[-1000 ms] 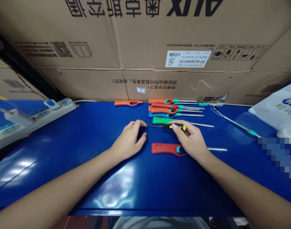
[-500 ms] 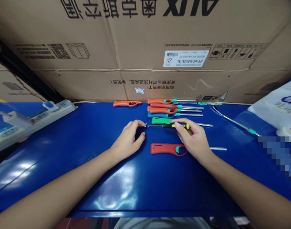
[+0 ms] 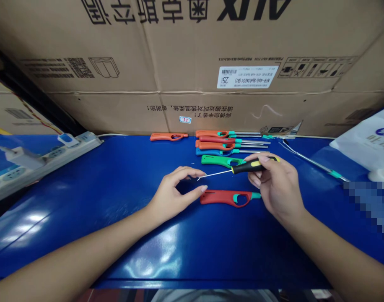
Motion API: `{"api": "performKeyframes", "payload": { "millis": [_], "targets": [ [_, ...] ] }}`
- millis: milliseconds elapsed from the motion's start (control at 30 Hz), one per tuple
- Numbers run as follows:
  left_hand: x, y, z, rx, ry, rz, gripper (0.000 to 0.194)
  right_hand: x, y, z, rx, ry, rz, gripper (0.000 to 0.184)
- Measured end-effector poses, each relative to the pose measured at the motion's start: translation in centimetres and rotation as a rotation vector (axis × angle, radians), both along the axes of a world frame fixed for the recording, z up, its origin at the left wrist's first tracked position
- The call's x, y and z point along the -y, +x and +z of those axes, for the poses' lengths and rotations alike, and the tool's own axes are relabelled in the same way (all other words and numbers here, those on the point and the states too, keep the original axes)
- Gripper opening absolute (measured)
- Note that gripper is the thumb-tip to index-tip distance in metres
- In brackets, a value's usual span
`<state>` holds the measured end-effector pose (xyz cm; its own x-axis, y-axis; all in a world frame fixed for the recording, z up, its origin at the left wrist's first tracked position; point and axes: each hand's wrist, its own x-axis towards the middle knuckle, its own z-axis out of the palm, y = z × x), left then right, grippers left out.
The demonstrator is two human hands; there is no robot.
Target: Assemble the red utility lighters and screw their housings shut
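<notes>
My right hand [image 3: 278,184] grips a black and yellow screwdriver [image 3: 248,167], its thin shaft pointing left. A tiny bright piece, perhaps a screw, shows at the screwdriver's tip. Close by, my left hand [image 3: 176,191] has thumb and index finger apart, with the tip between them and near the index finger. The left thumb reaches the handle end of a red lighter [image 3: 221,197] lying on the blue table; my right hand hides its metal tube. Behind the screwdriver lies a green lighter [image 3: 214,160], partly covered. Another tiny piece [image 3: 193,163] rests on the table beyond my left hand.
Several long lighters [image 3: 215,144] lie in a group at the back, beside an orange lighter body [image 3: 167,136]. A cardboard box [image 3: 192,75] walls off the far side. The power strip [image 3: 47,157] is at left; a metal tube [image 3: 311,161] and white bag [image 3: 364,138] are at right.
My right hand has drawn the screwdriver back to the right and tilted it. My left thumb and fingers have moved right and nearer me. The tiny piece now shows on the table.
</notes>
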<state>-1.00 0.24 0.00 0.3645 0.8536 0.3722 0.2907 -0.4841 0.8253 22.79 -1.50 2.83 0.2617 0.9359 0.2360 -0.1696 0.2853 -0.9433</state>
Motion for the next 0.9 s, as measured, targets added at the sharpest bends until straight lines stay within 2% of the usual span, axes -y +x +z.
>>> {"api": "performKeyframes", "payload": {
  "millis": [233, 600, 900],
  "targets": [
    [1.5, 0.5, 0.9, 0.091, -0.085, 0.034, 0.009, 0.1, -0.1, 1.1, -0.101, -0.045, 0.009, 0.018],
    [1.8, 0.5, 1.4, 0.089, -0.040, 0.055, 0.004, 0.2, 0.0, 1.2, -0.120, -0.074, 0.022, 0.021],
    [1.8, 0.4, 1.3, 0.063, 0.081, 0.016, 0.003, 0.3, -0.1, 1.4, -0.136, -0.080, -0.020, 0.016]
  ]
}}
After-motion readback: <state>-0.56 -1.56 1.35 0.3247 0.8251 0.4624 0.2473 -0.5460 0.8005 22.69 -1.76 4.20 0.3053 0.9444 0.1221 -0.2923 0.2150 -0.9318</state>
